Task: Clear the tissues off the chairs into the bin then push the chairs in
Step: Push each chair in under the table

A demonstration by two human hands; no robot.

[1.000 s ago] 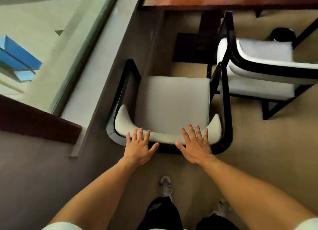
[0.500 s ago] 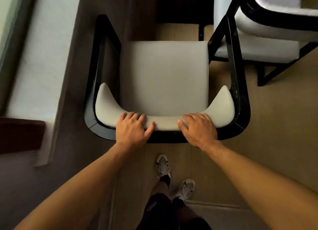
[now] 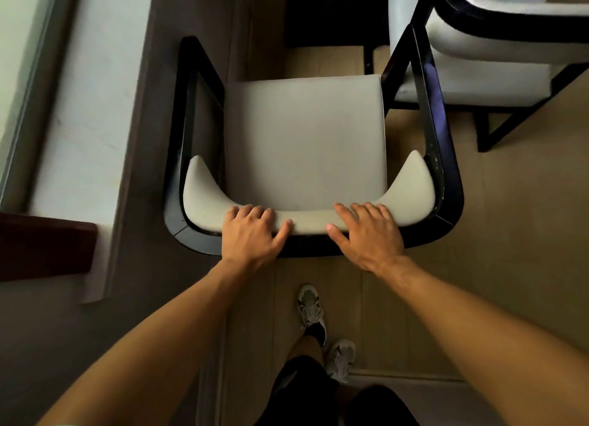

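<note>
We see our shoes (image 3: 310,307) bottom centre. Our left hand (image 3: 251,231) and right hand (image 3: 366,231) each clamp the backrest (image 3: 307,224) of the chair (image 3: 306,138) mid-frame, fingers curled over. Second chair (image 3: 478,49) upper right crowds its arm, contact unclear; dark base (image 3: 325,11) top centre ahead.

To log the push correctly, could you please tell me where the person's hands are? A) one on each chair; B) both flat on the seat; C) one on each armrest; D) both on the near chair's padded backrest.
D: the left hand and right hand both curl their fingers over the backrest of the near chair.
</note>
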